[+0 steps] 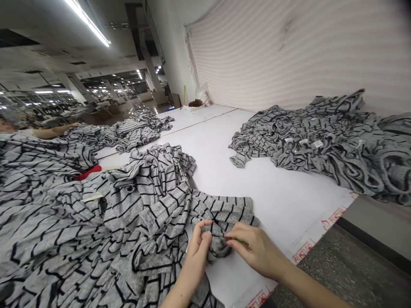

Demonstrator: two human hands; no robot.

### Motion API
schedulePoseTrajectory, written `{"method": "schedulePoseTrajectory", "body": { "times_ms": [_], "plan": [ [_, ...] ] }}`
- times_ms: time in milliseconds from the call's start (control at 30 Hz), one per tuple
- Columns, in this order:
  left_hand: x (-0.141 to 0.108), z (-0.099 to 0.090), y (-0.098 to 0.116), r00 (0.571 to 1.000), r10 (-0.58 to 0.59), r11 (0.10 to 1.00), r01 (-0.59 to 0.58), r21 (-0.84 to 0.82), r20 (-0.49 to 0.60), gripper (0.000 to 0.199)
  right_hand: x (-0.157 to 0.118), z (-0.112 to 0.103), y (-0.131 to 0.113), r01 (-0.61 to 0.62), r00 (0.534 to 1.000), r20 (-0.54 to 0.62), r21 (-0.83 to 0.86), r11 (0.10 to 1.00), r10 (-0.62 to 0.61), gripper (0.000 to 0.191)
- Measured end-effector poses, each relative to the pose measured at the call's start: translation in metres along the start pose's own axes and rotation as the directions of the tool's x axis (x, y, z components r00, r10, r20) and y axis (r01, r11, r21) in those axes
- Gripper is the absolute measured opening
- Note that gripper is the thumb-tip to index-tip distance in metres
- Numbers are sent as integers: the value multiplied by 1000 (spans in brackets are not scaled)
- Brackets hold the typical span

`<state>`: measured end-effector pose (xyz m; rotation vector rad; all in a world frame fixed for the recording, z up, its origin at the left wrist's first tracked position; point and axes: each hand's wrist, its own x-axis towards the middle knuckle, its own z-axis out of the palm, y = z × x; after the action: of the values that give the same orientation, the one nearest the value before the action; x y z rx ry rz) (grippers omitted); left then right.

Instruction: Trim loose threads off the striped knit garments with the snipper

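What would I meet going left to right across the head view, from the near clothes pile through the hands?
Left clothes pile → left hand → gathered cloth → right hand → right clothes pile.

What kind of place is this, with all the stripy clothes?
Probably a clothing factory: heaps of grey striped clothes lie on a big white table, and ceiling lights stretch far back into the room.

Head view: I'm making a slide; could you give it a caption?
Left hand grips striped gray fabric, right hand touches it while holding something green, beside a garment heap.
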<state>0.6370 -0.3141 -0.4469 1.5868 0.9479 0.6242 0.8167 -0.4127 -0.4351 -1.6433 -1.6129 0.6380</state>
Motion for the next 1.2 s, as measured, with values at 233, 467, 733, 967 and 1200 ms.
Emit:
{"method": "schedulePoseTrajectory", "body": {
  "times_ms": [233, 467, 733, 967, 1200],
  "plan": [
    [18, -22, 16, 926, 166, 977, -202, -74, -339, 26, -9, 5, 46, -191, 979, -136, -327, 925, 154, 27],
    [24, -14, 22, 981, 195, 980, -196, 38, 16, 12, 2, -6, 45, -140, 964, -208, 145, 979, 168, 19],
    [15, 22, 18, 949, 240, 843, -309, 440, 206, 12, 9, 9, 19, -92, 946, -240, 447, 890, 219, 28],
    [16, 7, 12, 971, 213, 949, -233, 212, 112, 22, 12, 4, 40, -158, 847, -494, 121, 980, 198, 26],
    [19, 6, 9, 993, 103, 993, -106, 51, 66, 23, 2, 8, 30, -129, 891, -428, 84, 988, 153, 15]
  ]
}}
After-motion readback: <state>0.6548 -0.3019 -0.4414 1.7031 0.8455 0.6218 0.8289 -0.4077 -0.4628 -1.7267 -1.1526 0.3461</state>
